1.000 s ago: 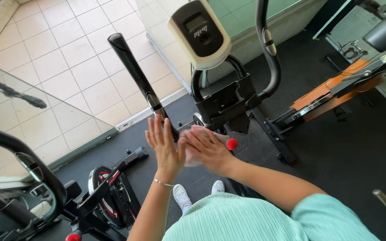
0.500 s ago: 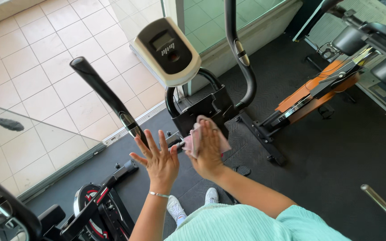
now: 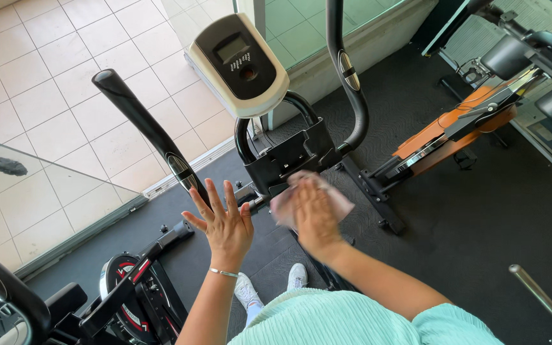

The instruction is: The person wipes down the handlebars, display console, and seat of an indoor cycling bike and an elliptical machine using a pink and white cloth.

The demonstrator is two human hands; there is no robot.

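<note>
Below the grey-and-black console near the frame's centre, the right hand is pressing a pale pink cloth flat against the black frame of the exercise machine; the hand is blurred, its fingers lying spread over the cloth rather than curling round it. Left of it, the left hand is hovering open, fingers splayed, just in front of the left handlebar and gripping nothing. The right handlebar is rising toward the upper centre. With only palm pressure holding it, the cloth is probably liable to slip off the frame and drop to the dark mat. The swinging handlebar is likely to move if the open hand knocks it, and fingers working near the frame's joints are risking a pinch.
</note>
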